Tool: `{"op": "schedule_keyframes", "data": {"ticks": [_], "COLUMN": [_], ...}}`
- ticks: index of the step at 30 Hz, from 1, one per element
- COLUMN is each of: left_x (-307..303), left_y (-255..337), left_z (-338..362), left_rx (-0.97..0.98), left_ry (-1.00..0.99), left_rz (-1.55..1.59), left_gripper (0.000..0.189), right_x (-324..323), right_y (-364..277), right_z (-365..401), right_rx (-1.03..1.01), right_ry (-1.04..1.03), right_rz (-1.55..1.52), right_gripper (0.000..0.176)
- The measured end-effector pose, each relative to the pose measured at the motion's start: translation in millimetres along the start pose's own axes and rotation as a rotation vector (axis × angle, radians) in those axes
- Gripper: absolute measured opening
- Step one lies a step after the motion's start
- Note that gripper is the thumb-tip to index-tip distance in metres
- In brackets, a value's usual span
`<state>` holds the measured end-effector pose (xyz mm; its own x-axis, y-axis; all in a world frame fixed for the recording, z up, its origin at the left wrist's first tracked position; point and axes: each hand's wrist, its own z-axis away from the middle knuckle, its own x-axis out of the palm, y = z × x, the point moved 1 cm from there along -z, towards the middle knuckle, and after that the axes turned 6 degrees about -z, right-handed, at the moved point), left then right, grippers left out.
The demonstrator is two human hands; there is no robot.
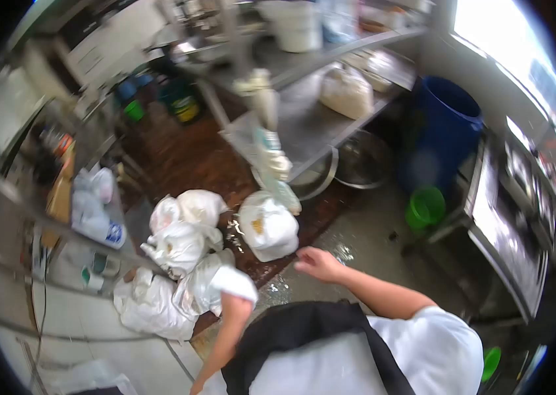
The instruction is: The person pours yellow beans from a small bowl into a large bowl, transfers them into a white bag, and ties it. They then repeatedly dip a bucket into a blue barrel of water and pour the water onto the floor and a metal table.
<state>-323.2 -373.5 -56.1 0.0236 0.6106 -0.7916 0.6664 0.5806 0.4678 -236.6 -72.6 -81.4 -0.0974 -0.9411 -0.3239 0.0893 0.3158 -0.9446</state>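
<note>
My right hand point(319, 264) reaches in beside a white tub point(269, 230) on the wet floor; its fingers are loosely bent and apart, and nothing shows in them. White material and a small yellow-brown patch show in the tub's top. Further left, my left hand point(240, 304) is blurred and closed on a white cloth or bag point(235, 283), over several tied white plastic bags point(179, 247). Above the tub, a long pale wrapped bundle point(269, 141) stands in front of the shelf; what holds it up is unclear.
A steel shelf point(298, 135) holds a filled clear bag point(346, 92). Metal basins point(360, 161) lie beneath. To the right are a blue barrel point(439, 135), a green bucket point(425, 207) and a steel table point(498, 243). A rack point(67, 227) stands left.
</note>
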Motion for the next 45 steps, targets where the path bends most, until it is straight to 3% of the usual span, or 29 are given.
{"op": "schedule_keyframes", "data": {"ticks": [1, 3, 5, 7, 9, 10, 11, 13, 15, 17, 19, 21, 22, 23, 25, 26, 27, 30, 31, 33, 35, 37, 39, 41, 45], "left_x": [17.4, 58.3, 118.9, 159.2, 206.1, 192.1, 217.3, 237.1, 244.9, 267.9, 284.7, 293.9, 301.2, 318.8, 350.5, 354.2, 370.1, 424.5, 436.6, 454.9, 460.1, 468.2, 471.0, 482.4, 501.3], "left_y": [53.7, 163.9, 205.0, 228.1, 229.4, 253.3, 239.2, 243.4, 251.3, 244.4, 245.7, 264.2, 273.4, 280.6, 304.0, 317.8, 323.7, 341.7, 350.6, 371.2, 383.7, 404.7, 424.4, 431.9, 432.8], "left_z": [-43.2, -98.9, -111.5, -115.7, -116.5, -122.7, -121.5, -140.8, -171.8, -202.6, -250.6, -293.8, -313.8, -332.2, -363.1, -374.4, -386.1, -417.5, -428.1, -442.8, -446.3, -443.0, -433.1, -423.4, -406.5], "left_rx": [0.186, 0.505, 0.416, 0.447, 0.277, 0.152, 0.002, -0.454, -0.160, -0.263, -0.229, 0.038, 0.039, 0.035, -0.240, -0.386, -0.385, -0.412, -0.410, -0.599, -0.600, -0.638, -0.462, -0.356, -0.361], "left_ry": [-0.154, -0.179, -0.647, -0.755, -1.012, -1.083, -1.233, -1.329, -1.180, -1.133, -1.076, -0.980, -1.023, -1.026, -1.136, -1.169, -1.178, -1.251, -1.265, -1.112, -1.168, -1.173, -1.168, -1.096, -1.100], "left_rz": [0.104, 0.155, 0.312, 0.421, 0.534, 0.566, 0.614, 0.741, 0.512, 0.689, 0.877, 1.121, 1.150, 1.166, 1.221, 1.387, 1.393, 1.198, 1.191, 1.455, 1.470, 1.503, 1.388, 1.140, 0.949], "left_gripper": [0.024, 0.026, 0.030, 0.033, 0.036, 0.032, 0.031, 0.031, 0.028, 0.030, 0.051, 0.077, 0.094, 0.094, 0.103, 0.078, 0.078, 0.030, 0.030, 0.036, 0.036, 0.039, 0.042, 0.032, 0.024], "right_x": [-14.9, -49.3, -115.9, -161.8, -205.5, -225.7, -243.6, -269.6, -276.7, -291.4, -313.0, -343.1, -359.8, -374.6, -401.5, -408.5, -419.3, -452.3, -461.2, -478.2, -499.7, -515.4, -535.1, -549.1, -574.9], "right_y": [9.1, 13.2, -12.2, 6.7, 29.1, 35.5, 40.6, 55.5, 75.9, 96.0, 98.8, 107.4, 105.8, 106.8, 109.0, 114.6, 115.2, 123.7, 128.2, 129.6, 121.4, 139.6, 157.6, 181.1, 197.0], "right_z": [2.6, 10.9, 31.4, 48.4, 64.1, 73.5, 84.7, 105.7, 107.0, 105.4, 99.9, 95.7, 90.1, 83.4, 69.4, 63.0, 58.4, 48.9, 47.4, 49.8, 51.7, 56.0, 62.4, 71.0, 95.4], "right_rx": [0.041, 0.155, 0.338, 0.287, 0.070, -0.011, -0.092, -0.036, -0.071, -0.065, -0.090, 0.026, 0.045, 0.057, 0.102, 0.087, 0.094, 0.130, 0.134, 0.214, 0.341, 0.330, 0.309, 0.134, 0.035], "right_ry": [0.037, 0.279, 0.117, 0.266, 0.511, 0.562, 0.614, 0.650, 0.698, 0.689, 0.750, 0.790, 0.798, 0.800, 0.798, 0.801, 0.808, 0.713, 0.725, 0.631, 0.514, 0.574, 0.616, 0.651, 0.619], "right_rz": [-0.141, -0.597, -1.175, -1.282, -1.402, -1.408, -1.411, -1.262, -1.158, -0.744, -0.692, -0.501, -0.490, -0.478, -0.441, -0.420, -0.415, -0.399, -0.405, -0.519, -0.229, -0.200, -0.171, -0.478, -0.881], "right_gripper": [0.052, 0.051, 0.041, 0.033, 0.028, 0.028, 0.029, 0.030, 0.034, 0.034, 0.033, 0.032, 0.032, 0.032, 0.034, 0.035, 0.035, 0.045, 0.045, 0.046, 0.049, 0.050, 0.044, 0.038, 0.026]}}
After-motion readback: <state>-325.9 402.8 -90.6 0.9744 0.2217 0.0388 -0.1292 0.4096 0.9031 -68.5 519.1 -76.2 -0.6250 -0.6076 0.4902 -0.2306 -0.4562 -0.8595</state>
